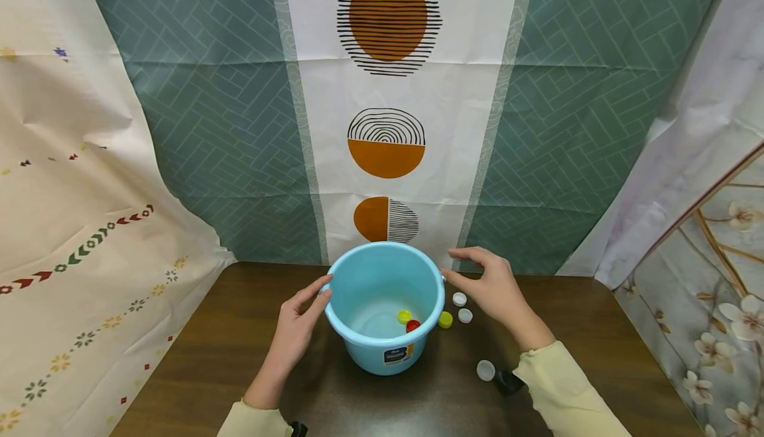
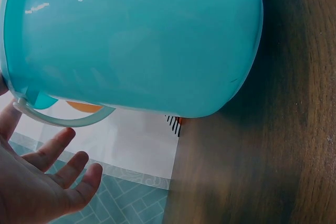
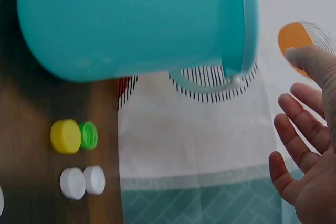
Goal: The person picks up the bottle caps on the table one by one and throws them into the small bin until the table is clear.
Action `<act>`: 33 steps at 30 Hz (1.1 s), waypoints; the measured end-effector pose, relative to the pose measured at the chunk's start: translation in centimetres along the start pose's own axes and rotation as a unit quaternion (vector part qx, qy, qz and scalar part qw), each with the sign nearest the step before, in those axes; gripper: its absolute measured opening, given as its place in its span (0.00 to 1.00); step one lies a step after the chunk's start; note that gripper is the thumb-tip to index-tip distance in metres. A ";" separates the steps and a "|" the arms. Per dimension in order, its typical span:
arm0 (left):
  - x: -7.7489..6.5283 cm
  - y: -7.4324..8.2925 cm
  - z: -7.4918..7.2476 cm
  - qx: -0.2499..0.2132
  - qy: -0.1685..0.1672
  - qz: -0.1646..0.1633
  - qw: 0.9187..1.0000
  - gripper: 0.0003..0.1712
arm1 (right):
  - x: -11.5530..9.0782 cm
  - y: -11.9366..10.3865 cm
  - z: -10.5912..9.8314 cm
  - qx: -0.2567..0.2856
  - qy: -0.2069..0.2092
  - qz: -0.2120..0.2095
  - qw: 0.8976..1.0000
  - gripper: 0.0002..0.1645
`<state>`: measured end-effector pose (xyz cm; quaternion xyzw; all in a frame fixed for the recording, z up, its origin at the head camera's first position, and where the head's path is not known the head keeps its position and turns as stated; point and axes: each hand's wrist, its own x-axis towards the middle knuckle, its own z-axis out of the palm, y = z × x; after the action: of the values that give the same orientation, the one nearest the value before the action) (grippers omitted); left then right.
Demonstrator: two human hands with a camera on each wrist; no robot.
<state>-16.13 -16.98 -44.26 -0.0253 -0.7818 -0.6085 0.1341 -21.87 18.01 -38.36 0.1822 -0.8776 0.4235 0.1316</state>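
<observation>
A light blue plastic bucket (image 1: 388,361) stands upright on the table, with a yellow bottle cap (image 1: 404,317) and a red bottle cap (image 1: 413,325) inside at the bottom. On its left side, my left hand (image 1: 296,317) holds the rim between thumb and index finger; the other fingers spread loosely below the rim in the left wrist view. My right hand (image 1: 492,286) is beside the right rim, thumb and fingers apart and nothing between them. In the right wrist view its fingers are relaxed, clear of the bucket. The bucket's pale handle (image 2: 79,121) hangs down at the back.
Right of the bucket lie a yellow cap (image 1: 445,319), white caps (image 1: 465,315) and a green cap (image 3: 88,135). Another white cap (image 1: 485,371) sits nearer the front, by the right wrist's black device (image 1: 509,382). Patterned cloth (image 1: 239,125) hangs behind the brown table (image 1: 227,344).
</observation>
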 end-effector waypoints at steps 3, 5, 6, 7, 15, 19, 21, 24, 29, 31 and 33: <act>0.1 0.0 0.1 0.004 0.000 0.001 1.000 0.20 | -0.6 0.8 -0.6 -0.009 0.006 0.009 1.000 0.29; 0.1 0.0 0.0 0.005 0.001 0.002 1.000 0.20 | -1.0 1.2 -0.9 -0.016 0.009 0.015 1.000 0.30; 0.1 -0.1 0.0 0.006 0.001 0.004 1.000 0.20 | -1.2 1.5 -1.0 -0.019 0.011 0.017 1.000 0.31; 0.1 -0.1 0.0 0.007 0.001 0.005 1.000 0.20 | -1.4 1.7 -1.1 -0.021 0.013 0.018 1.000 0.31; 0.0 -0.1 0.0 0.007 0.001 0.003 1.000 0.20 | -3.2 3.6 -1.7 -0.032 0.028 0.030 0.999 0.27; 0.0 -0.1 0.0 0.007 0.000 0.004 1.000 0.20 | -4.1 4.5 -2.0 -0.034 0.028 0.041 0.998 0.28; 0.0 -0.1 0.0 0.006 -0.001 0.004 1.000 0.20 | -4.5 4.9 -2.0 -0.034 0.028 0.047 0.998 0.28; 0.0 -0.1 -0.1 0.009 -0.004 0.005 1.000 0.20 | -5.1 5.7 -2.0 -0.039 0.027 0.054 0.997 0.27; 0.1 0.0 -0.1 0.014 -0.006 0.006 1.000 0.20 | -6.1 6.6 -1.9 -0.055 0.024 0.065 0.996 0.26; 0.1 0.0 -0.1 0.013 -0.005 0.005 1.000 0.20 | -6.5 7.0 -1.9 -0.064 0.021 0.068 0.995 0.25; 0.1 0.1 -0.1 0.013 -0.005 0.004 1.000 0.20 | -7.0 7.4 -1.9 -0.073 0.016 0.069 0.995 0.25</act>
<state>-16.16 -17.04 -44.14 -0.0302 -0.7899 -0.5979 0.1330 -18.64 25.24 -45.03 0.1044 -0.9144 0.3691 0.1294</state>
